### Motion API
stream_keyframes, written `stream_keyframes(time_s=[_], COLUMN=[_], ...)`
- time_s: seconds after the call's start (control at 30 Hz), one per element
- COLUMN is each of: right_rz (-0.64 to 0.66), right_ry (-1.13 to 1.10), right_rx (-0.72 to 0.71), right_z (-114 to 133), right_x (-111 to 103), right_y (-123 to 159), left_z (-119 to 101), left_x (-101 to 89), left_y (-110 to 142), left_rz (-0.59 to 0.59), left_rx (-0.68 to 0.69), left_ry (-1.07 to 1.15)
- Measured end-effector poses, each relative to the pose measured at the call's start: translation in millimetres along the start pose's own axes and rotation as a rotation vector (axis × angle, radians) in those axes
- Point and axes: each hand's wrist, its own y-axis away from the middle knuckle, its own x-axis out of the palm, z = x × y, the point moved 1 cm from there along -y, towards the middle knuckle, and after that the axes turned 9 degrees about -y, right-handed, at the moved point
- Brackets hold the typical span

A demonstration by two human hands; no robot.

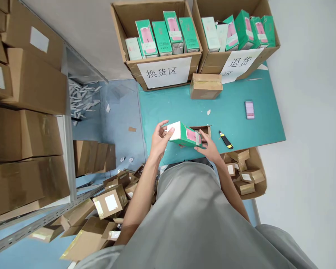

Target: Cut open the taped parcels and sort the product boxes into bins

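Between my two hands is a green and white product box [184,135] with a pink picture on its side, held above the near edge of the table. My left hand [159,141] grips its white end, thumb on top. The fingers of my right hand [208,146] close on its other end, by the pink panel. Partly hidden behind the box lies an open brown carton [208,131]. To the right of my right hand rests a black and yellow utility knife [226,139].
Two large cartons with Chinese signs, a left one [164,73] and a right one [240,65], hold several similar boxes. A closed brown carton [206,89] and a small pixelated item [249,110] lie on the teal table [170,108]. Shelves of cartons [36,82] stand left; a bin [264,179] of parcels sits right.
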Motion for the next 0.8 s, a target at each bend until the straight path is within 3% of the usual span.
stream_keyframes(time_s=[0.1, 0.23, 0.37, 0.53, 0.67, 0.8], right_rz=[0.020, 0.072, 0.129, 0.230, 0.272, 0.380], right_ry=[-0.063, -0.308, -0.618, -0.766, -0.785, -0.745], right_rx=[0.064, 0.118, 0.204, 0.224, 0.240, 0.271], right_z=[-1.2, 5.2, 14.7, 17.2, 9.8, 5.2], right_x=[6.9, 8.3, -3.2, -26.1, -48.8, -75.6], right_y=[6.0, 1.5, -13.0, -30.9, -41.2, -50.8], left_z=[-9.2, -17.8, -9.3, 3.7, 0.4, -7.7], left_x=[1.9, 17.3, 47.5, 94.9, 124.0, 146.0], left_y=[-16.5, -25.7, 0.9, 47.1, 50.7, 46.0], left_rz=[0.009, 0.001, 0.070, 0.200, 0.155, 0.078], left_rx=[-0.031, -0.113, -0.201, -0.320, -0.331, -0.246], left_ry=[0.041, 0.352, 0.478, 0.537, 0.650, 0.635])
